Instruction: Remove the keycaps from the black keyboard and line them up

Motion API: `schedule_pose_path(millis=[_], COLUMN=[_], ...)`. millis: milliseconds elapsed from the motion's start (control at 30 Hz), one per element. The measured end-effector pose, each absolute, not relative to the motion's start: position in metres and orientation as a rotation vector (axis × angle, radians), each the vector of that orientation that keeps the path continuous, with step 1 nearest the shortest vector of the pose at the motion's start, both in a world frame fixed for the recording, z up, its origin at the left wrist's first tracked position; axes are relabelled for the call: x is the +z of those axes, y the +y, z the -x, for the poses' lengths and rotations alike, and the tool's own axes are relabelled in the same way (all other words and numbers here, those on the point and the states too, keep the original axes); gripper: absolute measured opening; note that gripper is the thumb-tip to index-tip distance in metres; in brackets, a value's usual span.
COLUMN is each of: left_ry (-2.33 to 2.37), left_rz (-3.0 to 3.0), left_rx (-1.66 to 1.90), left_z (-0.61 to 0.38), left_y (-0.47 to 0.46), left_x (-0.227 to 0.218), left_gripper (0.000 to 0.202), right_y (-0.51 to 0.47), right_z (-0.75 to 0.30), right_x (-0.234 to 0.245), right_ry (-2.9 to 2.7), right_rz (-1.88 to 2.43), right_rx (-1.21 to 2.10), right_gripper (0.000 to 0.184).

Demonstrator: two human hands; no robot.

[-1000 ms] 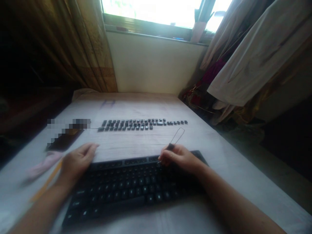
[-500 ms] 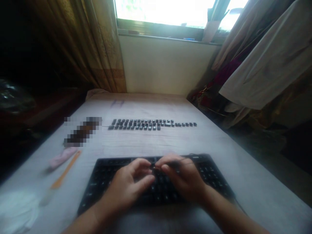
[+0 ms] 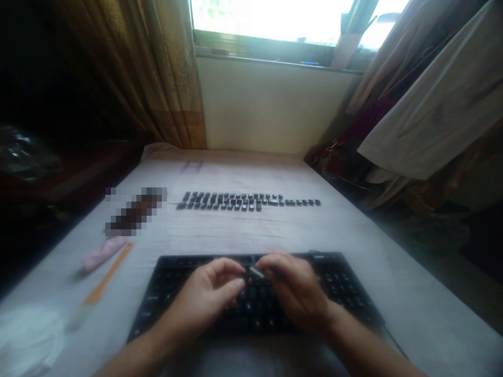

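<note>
A black keyboard (image 3: 338,285) lies on the white-covered table (image 3: 412,314) right in front of me. Both hands hover over its middle, close together. My right hand (image 3: 296,290) is closed in a pinch on a thin wire keycap puller whose pale tip (image 3: 257,272) pokes out to the left. My left hand (image 3: 210,296) has curled fingers, thumb and forefinger pinched next to that tip; what they hold is too small to make out. Farther back, several loose dark keycaps (image 3: 243,201) lie in neat rows.
At the left lie a pink cloth-like item (image 3: 102,253), an orange stick (image 3: 108,275), a blurred-out dark object (image 3: 135,212) and a white crumpled thing (image 3: 27,337). Curtains (image 3: 173,78) and hanging clothes (image 3: 428,99) flank the window behind. The table's right edge drops to the floor.
My left hand moved from the keyboard's left end to its middle, beside the right hand. The right hand lowered the wire puller onto the keys. The view shifted left.
</note>
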State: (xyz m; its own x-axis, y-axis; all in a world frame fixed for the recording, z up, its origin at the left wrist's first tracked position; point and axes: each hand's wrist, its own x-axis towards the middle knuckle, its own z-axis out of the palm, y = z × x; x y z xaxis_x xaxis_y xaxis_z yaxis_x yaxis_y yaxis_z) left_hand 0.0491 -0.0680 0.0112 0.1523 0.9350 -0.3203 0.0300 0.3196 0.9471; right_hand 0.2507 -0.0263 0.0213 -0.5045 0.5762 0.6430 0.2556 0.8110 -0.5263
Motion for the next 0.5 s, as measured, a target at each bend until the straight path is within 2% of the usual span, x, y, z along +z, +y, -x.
schedule_pose_path(millis=[133, 300, 400, 500], left_ry=[1.200, 1.220, 1.330, 1.633], left_rz=[-0.971, -1.017, -1.248, -1.641], left_rx=[0.852, 0.805, 0.824, 0.948], left_z=[-0.050, -0.050, -0.041, -0.018], left_y=[-0.068, -0.069, -0.068, -0.060], left_x=[0.012, 0.015, 0.021, 0.025], left_gripper=[0.033, 0.031, 0.032, 0.034], right_y=[-0.031, -0.032, -0.016, 0.022], right_z=[-0.243, -0.240, -0.248, -0.263], right_x=[0.015, 0.015, 0.024, 0.033], right_ry=[-2.189, -2.192, -2.195, -2.190], right_rz=[0.638, 0.661, 0.758, 1.069], right_rx=[0.325, 0.330, 0.371, 0.425], right_gripper=[0.015, 0.012, 0.012, 0.017])
